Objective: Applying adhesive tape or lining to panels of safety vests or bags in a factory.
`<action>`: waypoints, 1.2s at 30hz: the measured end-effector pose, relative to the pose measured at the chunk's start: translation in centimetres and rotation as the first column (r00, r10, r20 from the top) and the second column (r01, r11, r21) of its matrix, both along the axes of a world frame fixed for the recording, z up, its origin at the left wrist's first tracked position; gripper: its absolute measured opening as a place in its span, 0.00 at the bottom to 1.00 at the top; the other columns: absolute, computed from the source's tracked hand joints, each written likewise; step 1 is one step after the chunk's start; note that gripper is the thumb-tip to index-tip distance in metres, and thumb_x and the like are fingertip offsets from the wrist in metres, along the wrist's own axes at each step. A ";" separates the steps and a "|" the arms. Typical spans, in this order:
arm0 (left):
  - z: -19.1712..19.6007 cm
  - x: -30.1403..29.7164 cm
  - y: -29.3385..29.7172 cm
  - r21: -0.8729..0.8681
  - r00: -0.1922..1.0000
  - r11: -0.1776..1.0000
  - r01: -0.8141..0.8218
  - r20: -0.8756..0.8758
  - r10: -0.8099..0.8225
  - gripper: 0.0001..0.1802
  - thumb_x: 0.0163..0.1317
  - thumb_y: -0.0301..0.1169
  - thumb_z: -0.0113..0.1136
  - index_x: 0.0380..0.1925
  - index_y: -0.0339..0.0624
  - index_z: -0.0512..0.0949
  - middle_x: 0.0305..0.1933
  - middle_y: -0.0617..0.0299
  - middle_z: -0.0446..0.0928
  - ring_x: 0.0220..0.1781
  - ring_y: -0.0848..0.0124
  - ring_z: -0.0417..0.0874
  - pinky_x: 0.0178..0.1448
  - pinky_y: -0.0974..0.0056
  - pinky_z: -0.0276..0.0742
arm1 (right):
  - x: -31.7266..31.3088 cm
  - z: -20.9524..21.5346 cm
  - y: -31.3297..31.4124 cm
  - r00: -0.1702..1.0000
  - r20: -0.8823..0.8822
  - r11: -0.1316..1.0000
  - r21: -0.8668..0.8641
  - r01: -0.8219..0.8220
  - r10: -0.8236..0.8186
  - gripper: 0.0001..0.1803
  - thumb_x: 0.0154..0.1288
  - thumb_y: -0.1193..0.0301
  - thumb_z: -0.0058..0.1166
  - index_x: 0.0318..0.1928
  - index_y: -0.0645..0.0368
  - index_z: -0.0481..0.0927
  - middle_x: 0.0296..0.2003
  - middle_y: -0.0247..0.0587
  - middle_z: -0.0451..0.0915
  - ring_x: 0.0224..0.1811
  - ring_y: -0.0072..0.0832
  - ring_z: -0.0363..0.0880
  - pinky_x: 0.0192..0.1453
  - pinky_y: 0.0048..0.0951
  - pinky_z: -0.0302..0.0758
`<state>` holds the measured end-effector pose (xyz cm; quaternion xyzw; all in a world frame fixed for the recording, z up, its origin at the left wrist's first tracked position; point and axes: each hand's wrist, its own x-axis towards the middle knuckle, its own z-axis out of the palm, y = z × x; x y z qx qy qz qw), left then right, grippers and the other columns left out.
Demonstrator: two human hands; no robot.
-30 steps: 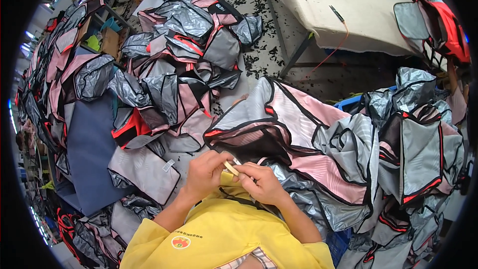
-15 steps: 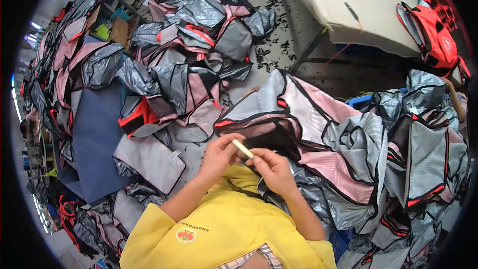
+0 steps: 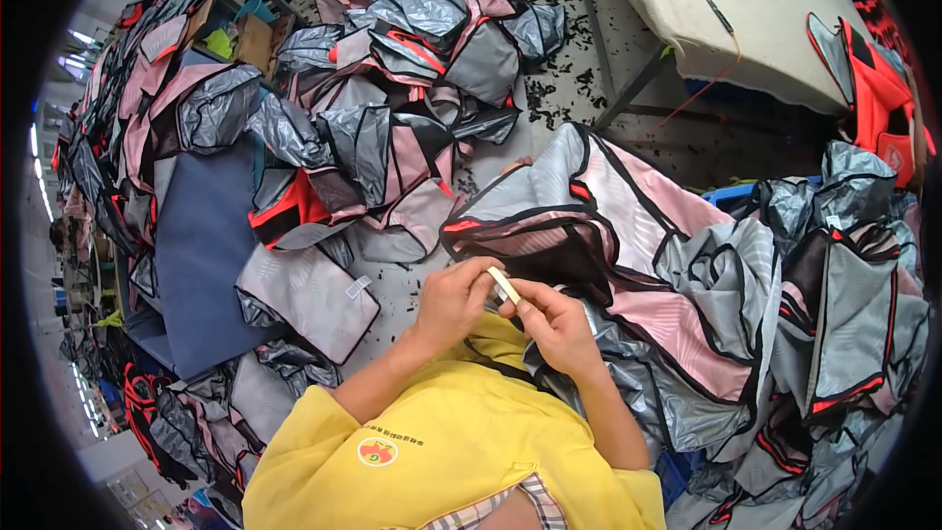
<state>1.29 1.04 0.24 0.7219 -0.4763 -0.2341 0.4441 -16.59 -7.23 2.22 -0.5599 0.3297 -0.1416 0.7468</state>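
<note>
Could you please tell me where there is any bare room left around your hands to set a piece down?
Little is free. The navy sheet on the left shows a bare middle, bordered by silver and pink pieces. The white table at top right is mostly bare. A speckled floor strip runs beside it. Around the left hand and right hand, fabric piles crowd everything.

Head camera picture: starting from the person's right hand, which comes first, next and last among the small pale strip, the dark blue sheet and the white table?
1. The small pale strip, pinched at the right hand.
2. The dark blue sheet, off to the left.
3. The white table, far up on the right.
</note>
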 end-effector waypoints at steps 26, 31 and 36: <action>0.6 -0.2 -1.1 -0.026 0.985 0.998 0.060 0.166 -0.055 0.17 0.59 0.15 0.63 0.48 0.41 0.82 0.35 0.56 0.84 0.34 0.52 0.86 0.36 0.53 0.80 | -0.3 -0.8 0.2 0.998 0.055 0.995 0.093 -0.031 0.026 0.14 0.81 0.73 0.51 0.57 0.67 0.85 0.36 0.32 0.85 0.40 0.17 0.80 0.49 0.21 0.76; 0.8 -0.3 -1.0 -0.034 0.967 0.996 0.081 0.246 -0.070 0.17 0.58 0.17 0.65 0.48 0.41 0.81 0.33 0.57 0.83 0.33 0.54 0.86 0.34 0.54 0.79 | -0.2 -1.1 0.3 0.997 0.071 0.995 0.103 -0.004 -0.004 0.13 0.82 0.73 0.50 0.54 0.67 0.85 0.31 0.29 0.79 0.35 0.16 0.75 0.43 0.21 0.73; 1.0 -0.5 -1.2 -0.036 0.956 0.994 0.100 0.279 -0.086 0.16 0.58 0.19 0.66 0.46 0.42 0.81 0.32 0.57 0.81 0.33 0.54 0.85 0.33 0.53 0.78 | -0.1 -0.7 0.7 0.997 0.047 0.992 0.114 0.047 -0.053 0.13 0.83 0.72 0.49 0.52 0.66 0.85 0.28 0.24 0.73 0.29 0.13 0.67 0.35 0.20 0.66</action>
